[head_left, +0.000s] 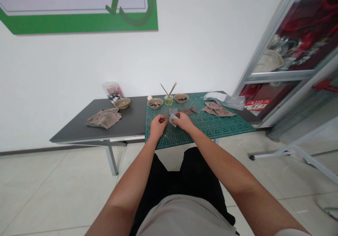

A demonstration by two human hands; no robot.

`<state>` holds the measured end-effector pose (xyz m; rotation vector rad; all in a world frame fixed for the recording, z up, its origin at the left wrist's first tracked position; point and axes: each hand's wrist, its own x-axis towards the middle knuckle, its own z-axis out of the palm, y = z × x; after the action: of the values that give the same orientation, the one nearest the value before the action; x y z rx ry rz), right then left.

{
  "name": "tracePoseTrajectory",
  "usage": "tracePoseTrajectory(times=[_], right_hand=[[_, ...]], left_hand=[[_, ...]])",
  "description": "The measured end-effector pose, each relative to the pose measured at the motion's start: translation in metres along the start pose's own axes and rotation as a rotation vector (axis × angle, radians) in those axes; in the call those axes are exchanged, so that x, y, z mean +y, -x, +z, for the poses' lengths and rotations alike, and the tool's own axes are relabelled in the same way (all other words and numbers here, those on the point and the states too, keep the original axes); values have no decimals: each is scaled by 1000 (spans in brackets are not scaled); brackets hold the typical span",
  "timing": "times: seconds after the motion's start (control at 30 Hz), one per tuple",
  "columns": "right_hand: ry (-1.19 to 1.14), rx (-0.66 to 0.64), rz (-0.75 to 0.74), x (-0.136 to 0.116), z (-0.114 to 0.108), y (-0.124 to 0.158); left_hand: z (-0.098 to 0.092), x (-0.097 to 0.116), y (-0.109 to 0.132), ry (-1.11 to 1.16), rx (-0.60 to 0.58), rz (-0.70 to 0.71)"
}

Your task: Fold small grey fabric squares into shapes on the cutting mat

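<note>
My left hand and my right hand are close together over a green cutting mat. The right hand pinches a small white square of cloth or paper. The left pinches a thin, small dark item, too small to name. Just beyond them lie several small grey-brown swatches. Two tan bowls holding dark bits flank a glass of yellow-green liquid with thin sticks or brushes standing in it.
A dark grey folding table holds the mat. A beige rag, a third bowl and a clear container are on its left. A crumpled cloth and a plastic bag are on the right. A glass-fronted cabinet stands to the right.
</note>
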<state>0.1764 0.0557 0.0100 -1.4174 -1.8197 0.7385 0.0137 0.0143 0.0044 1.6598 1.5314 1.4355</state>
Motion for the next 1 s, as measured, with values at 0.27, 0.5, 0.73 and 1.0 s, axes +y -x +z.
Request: tracePoseTrajectory(times=[0.27,0.5,0.73,1.0], right_hand=[[75,100,-328,-7,6,20],[258,30,-421,-3,22,32],[294,9,-374,-5,20,36],[233,36,-359,-2,23,34]], left_hand=[[1,-1,0,-33,-62,16],[-1,-1,3,-138,-9,40],[-1,-3,6,-65,-34,26],[0,-3,8,11,-20,17]])
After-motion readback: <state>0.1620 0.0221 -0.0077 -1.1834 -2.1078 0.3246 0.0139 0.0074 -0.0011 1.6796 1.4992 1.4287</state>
